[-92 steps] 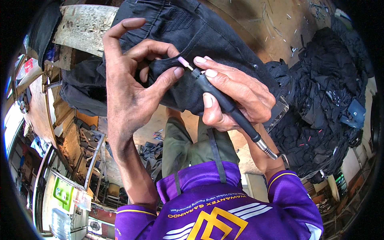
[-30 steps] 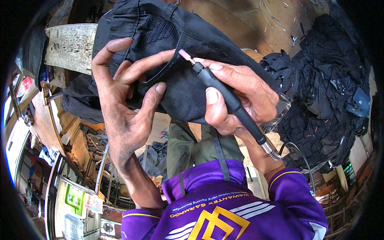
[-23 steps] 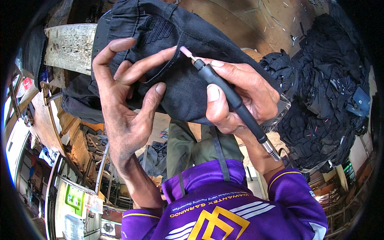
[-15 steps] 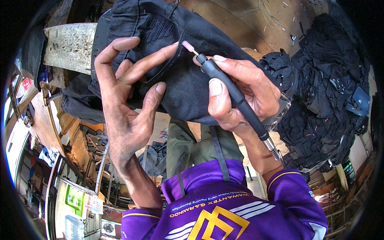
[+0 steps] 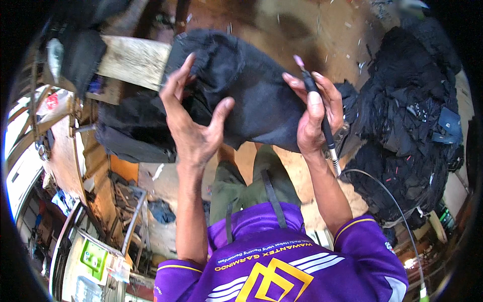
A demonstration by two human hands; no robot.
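Note:
A pair of black garment legs or a similar dark garment [image 5: 256, 95] is draped over the end of a pale wooden board [image 5: 133, 61]. My left hand [image 5: 193, 133] is raised over its left part, thumb and fingers apart, with nothing in it. My right hand [image 5: 319, 123] holds a slim black rotary grinder handpiece [image 5: 327, 132] like a pen, at the garment's right end. Its pink grinding stone [image 5: 299, 61] points up and away, apart from the cloth. A flexible cable [image 5: 390, 194] trails from its rear end toward the lower right.
A big pile of black cloth pieces [image 5: 397, 110] fills the right side, with a dark blue patch [image 5: 449, 126] on it. Wooden panels [image 5: 63, 146] and a green tray [image 5: 93, 259] are at the left. Scraps lie on the brown floor [image 5: 347, 30] beyond.
Both hands have drawn away from the garment's curved seam. The grinder has moved right, its stone off the cloth. The left hand's fingers have left the fabric, and the view has shifted.

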